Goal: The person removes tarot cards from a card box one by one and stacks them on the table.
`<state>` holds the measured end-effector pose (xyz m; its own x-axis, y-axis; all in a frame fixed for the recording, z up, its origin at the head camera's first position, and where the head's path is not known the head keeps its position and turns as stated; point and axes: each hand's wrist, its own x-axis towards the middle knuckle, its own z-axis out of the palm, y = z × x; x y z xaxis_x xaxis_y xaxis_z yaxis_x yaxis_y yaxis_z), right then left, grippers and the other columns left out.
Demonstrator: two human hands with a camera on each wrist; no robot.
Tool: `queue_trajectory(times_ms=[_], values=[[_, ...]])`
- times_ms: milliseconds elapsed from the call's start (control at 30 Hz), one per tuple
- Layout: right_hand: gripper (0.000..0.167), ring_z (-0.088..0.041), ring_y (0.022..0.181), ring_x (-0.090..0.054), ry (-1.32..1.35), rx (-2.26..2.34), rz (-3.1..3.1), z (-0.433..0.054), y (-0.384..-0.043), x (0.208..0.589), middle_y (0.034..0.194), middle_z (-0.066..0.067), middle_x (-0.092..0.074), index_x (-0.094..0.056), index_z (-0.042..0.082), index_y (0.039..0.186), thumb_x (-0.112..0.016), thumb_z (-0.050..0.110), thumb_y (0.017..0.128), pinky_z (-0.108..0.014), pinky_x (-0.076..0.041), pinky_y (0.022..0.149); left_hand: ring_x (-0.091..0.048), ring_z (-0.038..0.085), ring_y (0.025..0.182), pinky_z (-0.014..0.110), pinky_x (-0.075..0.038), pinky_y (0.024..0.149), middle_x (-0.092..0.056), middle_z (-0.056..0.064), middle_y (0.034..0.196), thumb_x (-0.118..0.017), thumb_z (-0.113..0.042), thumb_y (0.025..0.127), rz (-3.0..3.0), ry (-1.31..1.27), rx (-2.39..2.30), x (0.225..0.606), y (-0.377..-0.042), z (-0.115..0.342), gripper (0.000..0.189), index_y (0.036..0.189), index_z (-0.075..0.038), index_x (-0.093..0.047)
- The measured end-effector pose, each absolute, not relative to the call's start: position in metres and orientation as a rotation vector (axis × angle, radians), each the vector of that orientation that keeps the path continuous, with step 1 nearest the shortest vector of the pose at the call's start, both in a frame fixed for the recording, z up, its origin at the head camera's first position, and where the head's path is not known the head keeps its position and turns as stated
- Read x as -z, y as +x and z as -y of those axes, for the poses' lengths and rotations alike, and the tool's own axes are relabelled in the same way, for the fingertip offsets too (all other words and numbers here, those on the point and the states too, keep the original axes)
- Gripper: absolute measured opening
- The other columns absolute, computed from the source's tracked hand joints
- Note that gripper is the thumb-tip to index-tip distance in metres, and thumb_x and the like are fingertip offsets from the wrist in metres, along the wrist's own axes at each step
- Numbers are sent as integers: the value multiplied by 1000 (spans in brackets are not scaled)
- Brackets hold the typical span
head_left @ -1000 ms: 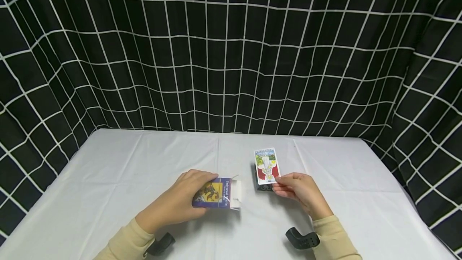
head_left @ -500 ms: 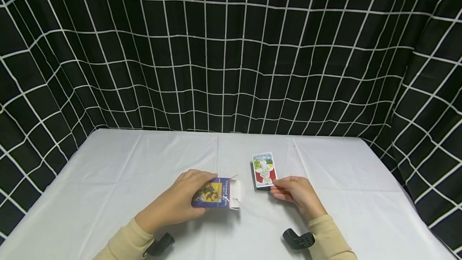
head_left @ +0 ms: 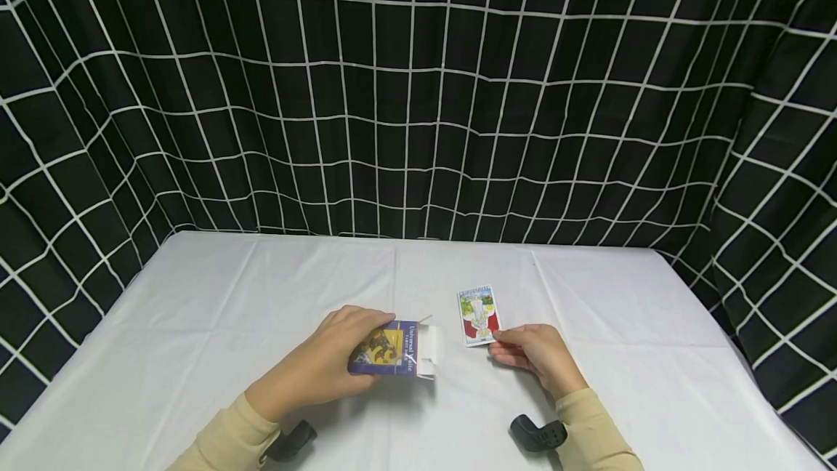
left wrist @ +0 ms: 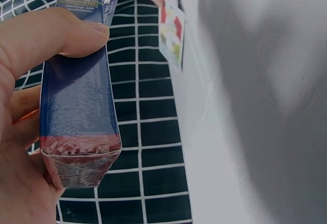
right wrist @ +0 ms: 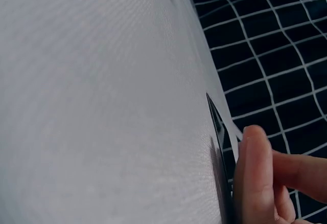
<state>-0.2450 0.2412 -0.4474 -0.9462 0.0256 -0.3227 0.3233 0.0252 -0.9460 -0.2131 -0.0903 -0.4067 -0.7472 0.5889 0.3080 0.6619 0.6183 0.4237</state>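
My left hand (head_left: 330,358) grips a blue and purple tarot card box (head_left: 384,349), fingers over the top and thumb on the near side. Its white flap (head_left: 426,349) hangs open to the right. In the left wrist view, the thumb presses the box's blue narrow side (left wrist: 82,96), which has a red, plastic-wrapped end. My right hand (head_left: 539,356) pinches the near right corner of a tarot card (head_left: 479,315), picture up, with red and white art. In the right wrist view, a thin dark patterned card (right wrist: 219,132) shows edge-on beside my fingers (right wrist: 255,178).
A white cloth (head_left: 229,304) with fold creases covers the table. Behind it and at both sides hangs a black curtain (head_left: 418,107) with a white grid. Dark curved pieces sit by each wrist, a left one (head_left: 293,442) and a right one (head_left: 539,433).
My right hand has brought the tarot card slightly toward me and lower. The dark patterned piece seen beneath it earlier is now hidden in the head view. My left hand and the box stay put.
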Motion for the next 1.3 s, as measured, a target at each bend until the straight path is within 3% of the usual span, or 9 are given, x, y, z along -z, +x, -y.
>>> queue_trajectory(times_ms=[733, 1300], values=[[15, -6, 47, -63, 323, 1681, -2254, -240, -244, 446, 53, 1, -63, -52, -4, 88, -59, 8, 93, -21, -56, 49, -51, 23, 128, 48, -41, 110, -57, 4, 140, -79, -18, 73, 2704, -1046, 788, 407, -212, 89, 77, 144, -10, -49], [14, -6, 44, -60, 321, 1566, -2336, -238, -246, 443, 55, -1, -60, -49, -1, 85, -60, 7, 91, -22, -54, 46, -51, 20, 128, 47, -41, 111, -58, 3, 139, -81, -21, 72, 2706, -1043, 782, 410, -214, 89, 78, 143, -12, -50]])
